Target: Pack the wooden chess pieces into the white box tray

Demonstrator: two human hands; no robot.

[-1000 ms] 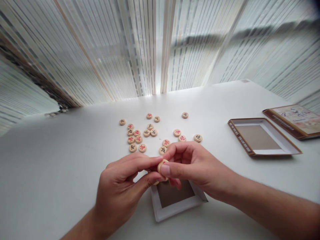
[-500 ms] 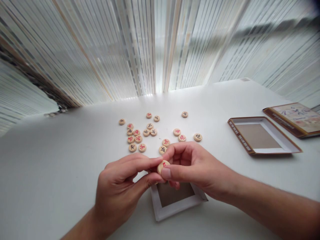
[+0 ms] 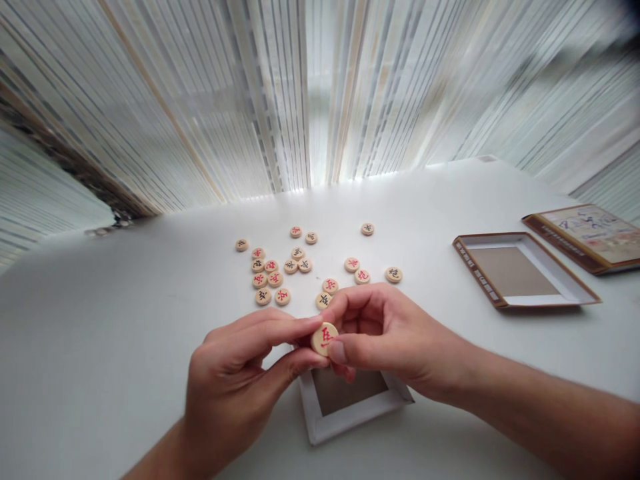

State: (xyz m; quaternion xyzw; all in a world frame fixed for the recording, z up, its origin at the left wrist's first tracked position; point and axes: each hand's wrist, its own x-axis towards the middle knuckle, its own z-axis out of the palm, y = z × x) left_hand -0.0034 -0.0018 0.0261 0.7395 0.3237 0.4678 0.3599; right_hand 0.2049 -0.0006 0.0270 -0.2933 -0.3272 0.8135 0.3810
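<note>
Both hands meet over the near middle of a white table. My left hand and my right hand pinch one round wooden chess piece between their fingertips. Its face, with a red character, is turned toward me. Just below the hands lies a small white-rimmed box tray with a brown bottom. Beyond the fingers, several more wooden pieces with red or black characters lie scattered flat on the table.
At the right lies an open brown-edged box tray, with its printed lid beside it near the table's right edge. Striped blinds or curtains fill the background behind the far edge of the table.
The piece between my fingers has turned, so that its red character now faces me. The hands have stayed in nearly the same place.
</note>
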